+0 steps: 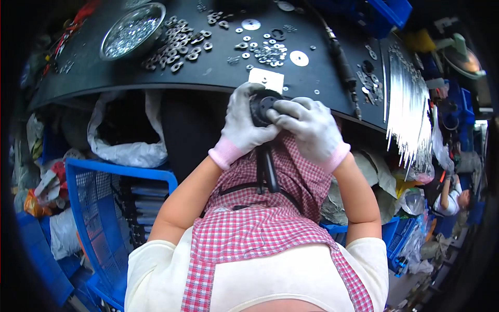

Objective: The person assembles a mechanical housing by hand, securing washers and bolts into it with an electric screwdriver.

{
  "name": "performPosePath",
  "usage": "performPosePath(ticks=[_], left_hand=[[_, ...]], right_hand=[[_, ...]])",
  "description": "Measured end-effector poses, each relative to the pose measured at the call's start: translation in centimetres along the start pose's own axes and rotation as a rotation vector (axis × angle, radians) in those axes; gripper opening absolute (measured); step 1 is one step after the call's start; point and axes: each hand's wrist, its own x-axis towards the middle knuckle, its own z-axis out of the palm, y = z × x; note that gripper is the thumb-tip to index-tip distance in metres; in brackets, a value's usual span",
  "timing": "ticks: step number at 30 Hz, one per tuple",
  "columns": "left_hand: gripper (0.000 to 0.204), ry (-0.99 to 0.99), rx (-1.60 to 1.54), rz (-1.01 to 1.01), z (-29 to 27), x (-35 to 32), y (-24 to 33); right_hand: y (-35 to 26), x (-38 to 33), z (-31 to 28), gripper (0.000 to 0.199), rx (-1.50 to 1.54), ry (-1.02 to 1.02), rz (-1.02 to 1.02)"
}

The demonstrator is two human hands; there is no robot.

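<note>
A black round-headed tool (265,106) is held at the near edge of the dark worktable (218,79), with two long black handles (270,174) hanging from it over my checked apron. My left hand (240,120), in a white glove with a pink cuff, wraps the head's left side. From the right, my right hand (313,130), gloved alike, presses its closed fingertips against the disc-shaped face; anything small between them is hidden. Just beyond the head lies a white block (274,78) with a small metal piece on it. Small washers and rings (270,53) are scattered farther back.
At the back left stands a metal bowl (156,13) of small shiny parts beside a pile of metal fittings (182,44). A dark power tool (342,65) lies to the right, near bundled metal rods (408,104). A blue crate (78,169) is at left; another person (455,200) sits far right.
</note>
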Motion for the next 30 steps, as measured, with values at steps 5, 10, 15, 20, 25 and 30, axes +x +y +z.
performPosePath(ticks=[5, 10, 15, 20, 25, 30], left_hand=[[0.074, -0.036, 0.008, -0.012, -0.3, -0.2, -0.2], [0.072, -0.063, 0.000, -0.018, -0.2, -0.1, -0.1], [0.074, -0.008, 0.003, 0.031, 0.1, -0.2, -0.9], [0.075, -0.024, 0.105, 0.027, 0.1, -0.1, 0.5], [0.073, -0.002, 0.116, 0.058, -0.4, -0.3, 0.8], [0.084, -0.044, 0.206, 0.094, -1.2, 0.3, 2.2]], right_hand=[[-0.7, 0.9, 0.7, 0.033, 0.084, 0.003, -0.003], [-0.9, 0.0, 1.3, 0.039, 0.239, -0.010, 0.170], [4.3, 1.3, 0.3, 0.032, 0.270, 0.375, 0.123], [15.9, 0.9, 0.0, 0.050, -0.407, -0.103, 1.203], [18.8, 0.3, 1.2, 0.056, -0.226, -0.022, 1.086], [17.3, -2.1, -1.1, 0.054, 0.606, 0.520, 1.044]])
